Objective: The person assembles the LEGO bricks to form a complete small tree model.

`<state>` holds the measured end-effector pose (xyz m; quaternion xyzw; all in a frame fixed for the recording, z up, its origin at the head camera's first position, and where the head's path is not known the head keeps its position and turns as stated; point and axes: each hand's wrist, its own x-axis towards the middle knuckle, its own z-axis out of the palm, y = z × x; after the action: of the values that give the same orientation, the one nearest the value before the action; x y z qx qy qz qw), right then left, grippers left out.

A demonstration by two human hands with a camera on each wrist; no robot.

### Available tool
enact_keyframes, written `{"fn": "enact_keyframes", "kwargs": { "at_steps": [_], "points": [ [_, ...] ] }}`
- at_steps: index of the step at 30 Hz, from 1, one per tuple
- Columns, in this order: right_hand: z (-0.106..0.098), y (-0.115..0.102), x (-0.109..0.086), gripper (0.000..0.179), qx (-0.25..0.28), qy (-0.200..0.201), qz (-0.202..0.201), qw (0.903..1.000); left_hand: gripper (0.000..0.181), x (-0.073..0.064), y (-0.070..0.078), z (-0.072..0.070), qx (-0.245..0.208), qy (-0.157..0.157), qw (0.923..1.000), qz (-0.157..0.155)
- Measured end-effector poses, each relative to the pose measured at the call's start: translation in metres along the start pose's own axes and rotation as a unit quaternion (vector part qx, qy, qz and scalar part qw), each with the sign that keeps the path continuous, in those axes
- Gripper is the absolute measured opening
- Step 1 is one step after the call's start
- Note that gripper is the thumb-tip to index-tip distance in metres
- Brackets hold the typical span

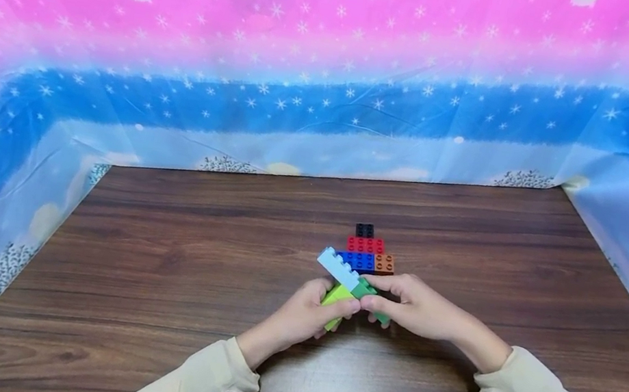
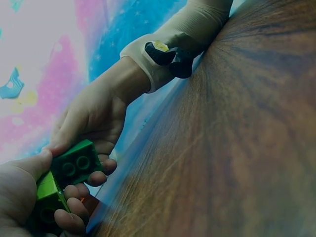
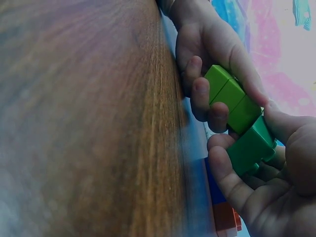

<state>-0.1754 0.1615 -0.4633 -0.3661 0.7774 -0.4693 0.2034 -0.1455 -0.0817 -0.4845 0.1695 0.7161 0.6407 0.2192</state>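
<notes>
Both hands meet over the middle of the table around a small cluster of toy building bricks. My left hand (image 1: 301,310) grips the lime green bricks (image 3: 228,98), thumb along the near side and fingers curled beneath. My right hand (image 1: 430,307) pinches a darker green brick (image 3: 251,146) between thumb and fingers, right up against the lime ones. A long light blue brick (image 1: 338,268) slants up to the left from the cluster, studs showing. In the left wrist view the hollow underside of the green brick (image 2: 78,164) faces the camera.
Just beyond the hands lies a flat stepped group of bricks: a black brick (image 1: 365,230) farthest, then a red brick (image 1: 365,245), then a blue brick (image 1: 358,260) beside an orange-brown brick (image 1: 384,262). A patterned cloth (image 1: 328,115) rises along the wooden table's (image 1: 181,285) back and sides.
</notes>
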Motion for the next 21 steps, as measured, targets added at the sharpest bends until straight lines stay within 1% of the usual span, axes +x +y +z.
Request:
{"fn": "enact_keyframes", "kwargs": {
  "at_steps": [13, 17, 21],
  "points": [
    [-0.0007, 0.0002, 0.0005, 0.042, 0.016, -0.005, -0.002, 0.9999, 0.024, -0.0002, 0.0015, 0.0009, 0.013, 0.009, 0.9999, 0.0],
    [-0.0003, 0.0003, 0.0006, 0.041, 0.027, -0.006, -0.001, 0.9996, 0.025, -0.0003, 0.0009, 0.0011, 0.014, 0.012, 0.9998, -0.002],
    [0.0007, 0.0006, 0.0005, 0.042, 0.049, -0.009, 0.005, 0.9987, 0.024, -0.0004, 0.0002, 0.0011, 0.01, 0.009, 0.9999, -0.005]
  ]
}}
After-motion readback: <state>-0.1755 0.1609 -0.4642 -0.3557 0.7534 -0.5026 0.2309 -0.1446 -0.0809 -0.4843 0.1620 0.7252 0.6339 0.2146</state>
